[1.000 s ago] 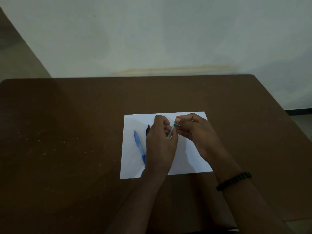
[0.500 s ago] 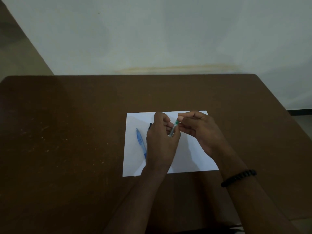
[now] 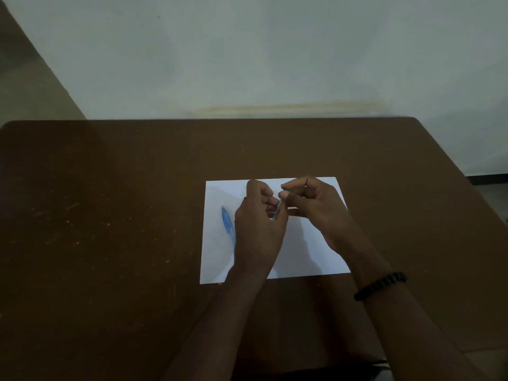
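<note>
Both hands meet over a white sheet of paper (image 3: 217, 259) and share one thing between them, a slim clear pen (image 3: 278, 207) with a green end. The left hand (image 3: 258, 229) is turned with its back to the camera. Its fingers are curled in, and they hold the lower part of the pen against the thumb side. The right hand (image 3: 316, 213) comes in from the other side with bent fingers, and its fingertips pinch the pen's upper green end. The pen stands tilted in the narrow gap between the two hands, lifted off the paper, green end farther from the person. Most of its length is hidden by fingers.

Just left of the left hand a blue pen (image 3: 228, 226) lies on the paper, its near end hidden under that hand's wrist. A small dark tip (image 3: 244, 198) peeks out at the left hand's far edge; what it belongs to cannot be told. A black beaded bracelet (image 3: 380, 285) sits on the right wrist.

The paper lies flat on a brown counter (image 3: 110, 215) whose surface to the left of the hands is flecked with pale specks. Beyond the hands, past the counter's far edge, rises a pale wall (image 3: 275, 50) with a yellowish stain (image 3: 275, 108) low down. The light is dim.
</note>
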